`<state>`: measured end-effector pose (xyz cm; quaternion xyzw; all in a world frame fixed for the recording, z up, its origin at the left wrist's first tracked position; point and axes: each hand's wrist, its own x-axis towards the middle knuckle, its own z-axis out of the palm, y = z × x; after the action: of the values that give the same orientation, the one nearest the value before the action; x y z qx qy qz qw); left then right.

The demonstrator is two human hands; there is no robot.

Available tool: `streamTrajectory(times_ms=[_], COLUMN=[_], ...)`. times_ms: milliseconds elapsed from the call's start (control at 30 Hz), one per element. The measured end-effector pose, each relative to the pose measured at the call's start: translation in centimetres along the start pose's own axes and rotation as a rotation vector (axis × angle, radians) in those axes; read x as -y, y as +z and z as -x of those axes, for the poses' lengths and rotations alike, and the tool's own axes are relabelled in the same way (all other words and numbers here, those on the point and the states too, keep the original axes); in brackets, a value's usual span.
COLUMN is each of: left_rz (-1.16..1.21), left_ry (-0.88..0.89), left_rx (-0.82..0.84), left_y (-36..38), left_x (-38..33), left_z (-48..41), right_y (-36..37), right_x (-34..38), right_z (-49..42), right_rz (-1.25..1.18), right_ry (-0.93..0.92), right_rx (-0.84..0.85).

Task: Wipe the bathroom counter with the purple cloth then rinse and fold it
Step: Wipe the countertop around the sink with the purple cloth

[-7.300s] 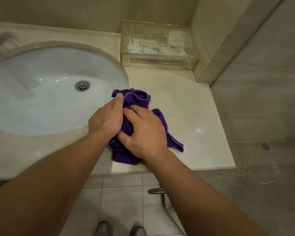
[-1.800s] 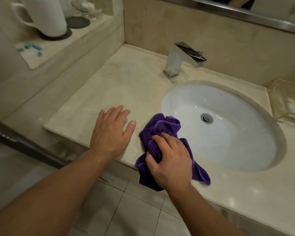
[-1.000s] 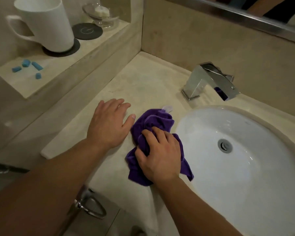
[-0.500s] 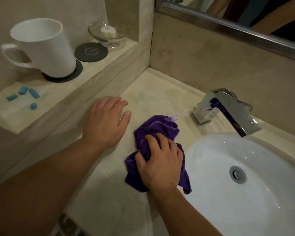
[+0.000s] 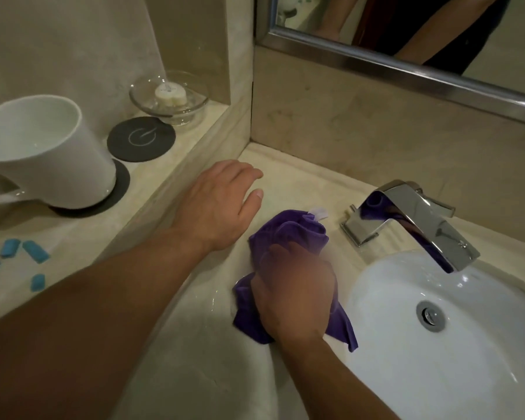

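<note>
The purple cloth (image 5: 288, 231) lies bunched on the beige stone counter (image 5: 294, 186), left of the white sink (image 5: 455, 353). My right hand (image 5: 294, 289) presses down on the cloth and grips it; the hand is motion-blurred. A small white tag shows at the cloth's far edge. My left hand (image 5: 222, 204) rests flat on the counter with fingers spread, just left of the cloth and not touching it. The chrome faucet (image 5: 412, 219) stands behind the sink, right of the cloth.
A raised ledge on the left holds a white mug (image 5: 43, 153) on a dark coaster, a second dark coaster (image 5: 141, 138), a glass soap dish (image 5: 170, 97) and several small blue pieces (image 5: 25, 256). A framed mirror (image 5: 406, 34) hangs above the backsplash.
My right hand has pushed the cloth along the counter toward the back corner near the faucet. My left hand has slid further back beside it, still flat.
</note>
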<state>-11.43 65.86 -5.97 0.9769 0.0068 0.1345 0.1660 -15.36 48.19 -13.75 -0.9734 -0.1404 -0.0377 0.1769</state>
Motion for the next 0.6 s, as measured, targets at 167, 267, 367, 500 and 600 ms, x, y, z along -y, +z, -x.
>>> streamTrajectory(times_ms=[167, 267, 367, 500, 600], left_rz=[-0.068, -0.238, -0.337, -0.401, -0.423], left_ry=[0.123, 0.125, -0.002, -0.052, -0.095], left_rx=[-0.009, -0.006, 0.035, 0.095, 0.099], left_y=[-0.2, -0.8, -1.2, -0.7, -0.8], left_x=[0.4, 0.9, 0.6, 0.5, 0.6], left_z=[-2.8, -4.8, -5.9, -6.6, -7.5], right_y=[0.3, 0.3, 0.2, 0.1, 0.0], right_x=[0.6, 0.6, 0.3, 0.2, 0.3], right_z=[-1.0, -1.6, -2.1, -2.8, -3.2], right_rz=[-0.021, -0.033, -0.028, -0.033, -0.043], right_ry=[0.041, 0.045, 0.046, 0.051, 0.051], right_rx=[0.004, 0.008, 0.015, 0.010, 0.014])
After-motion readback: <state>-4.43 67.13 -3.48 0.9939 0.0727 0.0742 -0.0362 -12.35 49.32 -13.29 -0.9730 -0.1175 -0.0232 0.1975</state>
